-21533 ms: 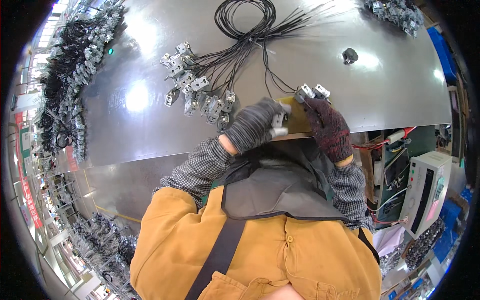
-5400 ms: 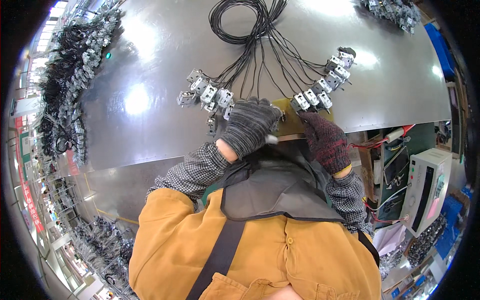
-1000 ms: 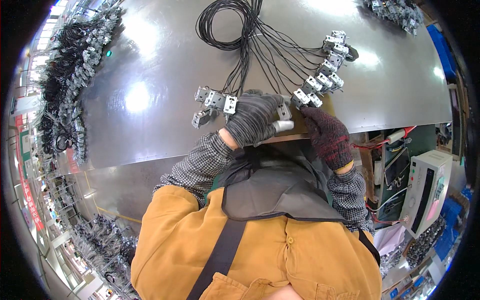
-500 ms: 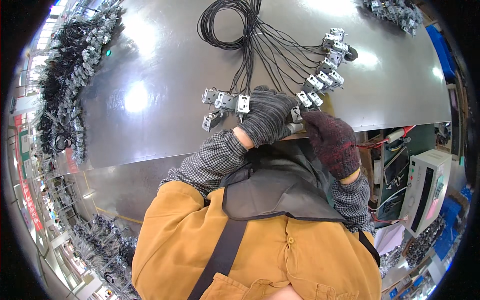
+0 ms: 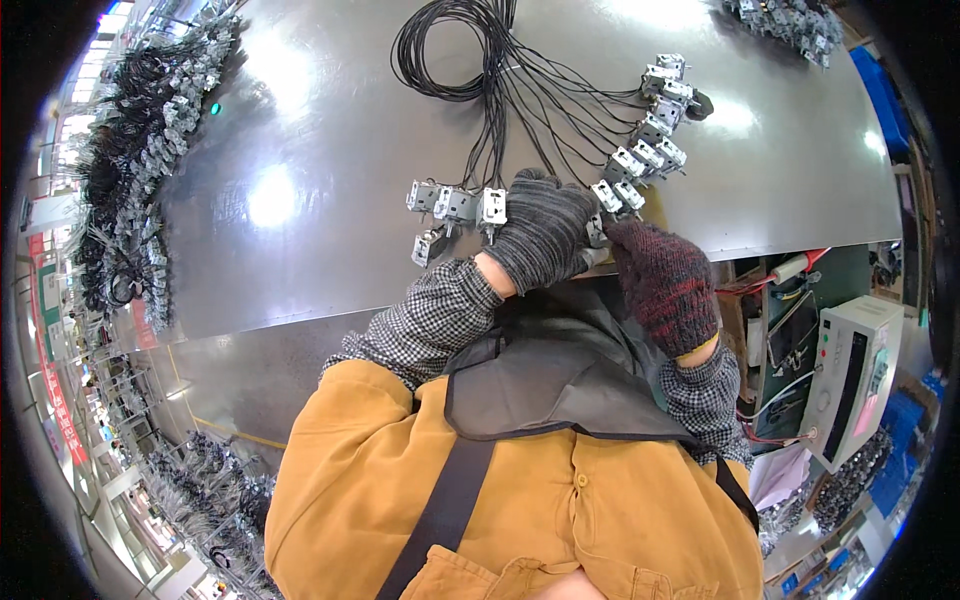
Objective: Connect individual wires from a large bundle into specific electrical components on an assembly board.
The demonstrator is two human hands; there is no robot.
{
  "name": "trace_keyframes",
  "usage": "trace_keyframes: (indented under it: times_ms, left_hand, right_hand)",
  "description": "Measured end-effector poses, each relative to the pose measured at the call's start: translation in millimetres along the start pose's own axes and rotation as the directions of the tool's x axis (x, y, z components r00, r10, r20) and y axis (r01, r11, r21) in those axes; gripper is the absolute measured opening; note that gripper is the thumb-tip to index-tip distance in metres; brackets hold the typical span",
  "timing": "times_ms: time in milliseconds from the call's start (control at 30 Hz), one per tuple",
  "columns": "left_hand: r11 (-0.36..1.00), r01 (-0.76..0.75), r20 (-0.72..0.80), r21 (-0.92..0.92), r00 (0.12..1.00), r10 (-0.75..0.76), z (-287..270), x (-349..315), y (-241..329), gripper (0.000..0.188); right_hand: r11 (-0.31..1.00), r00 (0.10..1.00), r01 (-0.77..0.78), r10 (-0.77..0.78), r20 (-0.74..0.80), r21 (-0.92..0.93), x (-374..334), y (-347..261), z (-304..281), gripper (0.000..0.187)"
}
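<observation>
My left hand (image 5: 542, 230), in a grey striped knit glove, is closed at the table's near edge around a small boxy metal part (image 5: 597, 232) that shows at its fingertips. My right hand (image 5: 664, 280), in a dark red and black knit glove, is curled with its fingers against that part's right side; anything within them is hidden. Left of my left hand lie several similar silvery metal parts (image 5: 455, 205) on black cables. More of them form a slanting row (image 5: 645, 155) beyond my right hand. Their thin black cables (image 5: 493, 85) gather into a coiled bundle at the far side.
The shiny metal table (image 5: 330, 170) bears a long heap of cabled parts (image 5: 130, 180) on the left and another pile (image 5: 790, 30) at the far right. A white box-shaped instrument (image 5: 855, 380) with red leads stands at the right, below the table's edge.
Both hands stay together around the small metal part with only a slight shift. The parts left of my left hand have moved a little to the right.
</observation>
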State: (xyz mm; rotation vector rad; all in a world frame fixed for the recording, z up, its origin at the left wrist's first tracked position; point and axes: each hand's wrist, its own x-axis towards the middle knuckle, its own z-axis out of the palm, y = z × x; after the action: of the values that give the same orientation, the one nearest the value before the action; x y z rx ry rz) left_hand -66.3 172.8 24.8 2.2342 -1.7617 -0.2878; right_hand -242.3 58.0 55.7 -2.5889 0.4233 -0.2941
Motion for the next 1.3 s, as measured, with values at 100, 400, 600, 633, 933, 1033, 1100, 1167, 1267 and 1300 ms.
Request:
trace_keyframes:
  times_ms: [100, 400, 600, 633, 933, 1033, 1100, 1167, 1267, 1300]
  left_hand:
    - [1.0, -0.005, -0.026, 0.007, 1.0, 0.005, 4.6, -2.6, 1.1, 0.05]
    - [0.927, -0.021, -0.091, -0.373, 0.996, -0.014, 3.2, -9.2, -7.6, 0.057]
    - [0.988, 0.097, -0.192, -0.119, 0.974, -0.119, 8.9, -31.1, -28.7, 0.066]
    - [0.971, 0.209, -0.011, -0.119, 0.977, -0.212, 15.7, -33.5, -36.5, 0.064]
    - [0.705, 0.09, -0.213, -0.703, 0.92, -0.329, -8.8, -30.4, -40.9, 0.044]
    - [0.995, 0.079, -0.284, -0.058, 0.954, -0.092, -25.3, -34.1, -31.1, 0.068]
    - [0.991, 0.127, -0.209, 0.04, 0.971, -0.116, -21.4, -42.2, -30.9, 0.069]
    - [0.964, 0.195, -0.131, 0.178, 0.976, -0.173, -13.8, -44.5, -34.4, 0.064]
    - [0.95, 0.269, 0.161, 0.159, 0.942, -0.293, -18.2, -39.3, -44.6, 0.054]
    - [0.95, 0.269, 0.16, 0.162, 0.942, -0.294, -20.6, -38.1, -46.2, 0.054]
  right_hand:
    - [0.998, 0.999, -0.027, 0.027, 0.017, 0.052, 1.4, -4.0, -3.5, 0.022]
    - [0.985, 0.998, -0.065, 0.067, -0.005, 0.163, 0.7, 1.6, -4.3, 0.022]
    - [0.851, 0.991, -0.136, 0.114, 0.075, 0.507, -8.8, 9.5, 8.6, 0.023]
    - [0.77, 0.989, -0.144, 0.091, 0.116, 0.622, -10.7, 6.7, 15.1, 0.024]
    - [0.992, 0.952, -0.036, -0.001, 0.307, 0.118, -2.1, -3.5, 30.9, 0.029]
    - [0.985, 0.99, -0.05, 0.027, 0.14, 0.166, -7.4, 8.3, 29.9, 0.029]
    - [0.977, 0.997, -0.025, 0.009, 0.075, 0.21, -8.0, 14.6, 33.6, 0.029]
    - [0.968, 1.0, 0.004, -0.006, 0.008, 0.251, -7.5, 17.6, 36.9, 0.028]
    - [0.968, 0.998, 0.055, -0.045, -0.044, 0.246, -7.0, 17.6, 38.2, 0.028]
    - [0.965, 0.999, 0.041, -0.033, -0.037, 0.259, -7.0, 17.2, 37.5, 0.028]
